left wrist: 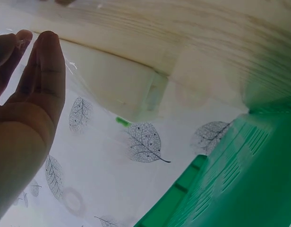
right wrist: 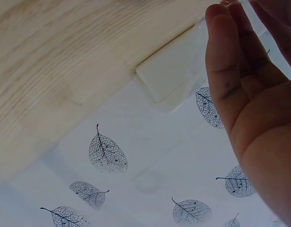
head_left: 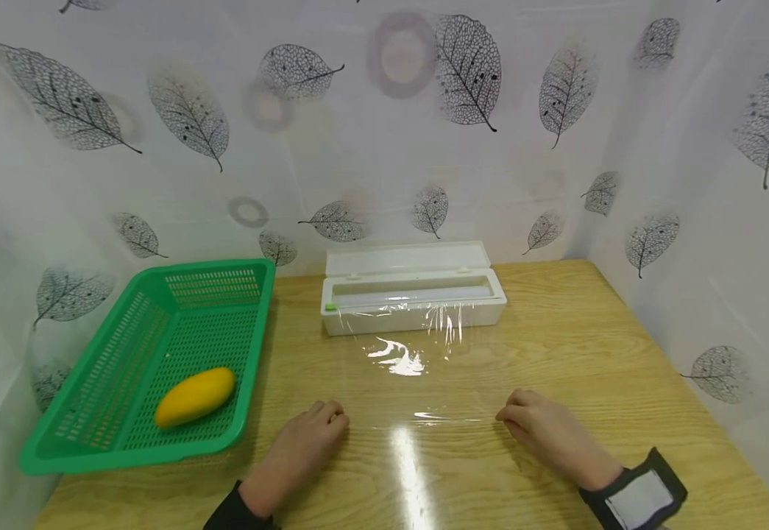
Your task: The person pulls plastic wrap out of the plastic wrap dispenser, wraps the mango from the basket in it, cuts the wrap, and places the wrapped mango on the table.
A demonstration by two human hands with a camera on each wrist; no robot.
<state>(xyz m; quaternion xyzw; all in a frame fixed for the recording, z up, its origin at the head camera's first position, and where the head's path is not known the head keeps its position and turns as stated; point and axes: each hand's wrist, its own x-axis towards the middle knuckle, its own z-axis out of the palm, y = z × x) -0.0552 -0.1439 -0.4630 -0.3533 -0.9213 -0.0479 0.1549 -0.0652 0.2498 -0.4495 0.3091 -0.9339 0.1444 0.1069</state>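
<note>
A sheet of clear plastic wrap (head_left: 397, 361) stretches from a white dispenser box (head_left: 410, 316) toward the front of the table, glinting in the light. Its near left corner is pinched by my left hand (head_left: 305, 445). My right hand (head_left: 550, 430) pinches the near right corner, so the front edge runs between both hands. The box's lid stands up behind it, and the white roll (head_left: 417, 296) lies inside. A small green slider (head_left: 330, 307) sits at the box's left end. In the left wrist view, thumb and fingertips (left wrist: 48, 40) meet at the film.
A green plastic basket (head_left: 258, 353) stands at the left of the wooden table (head_left: 543, 324), with a yellow mango-like fruit (head_left: 195, 397) in it. A leaf-printed white curtain (head_left: 371, 162) hangs behind the table and along its sides.
</note>
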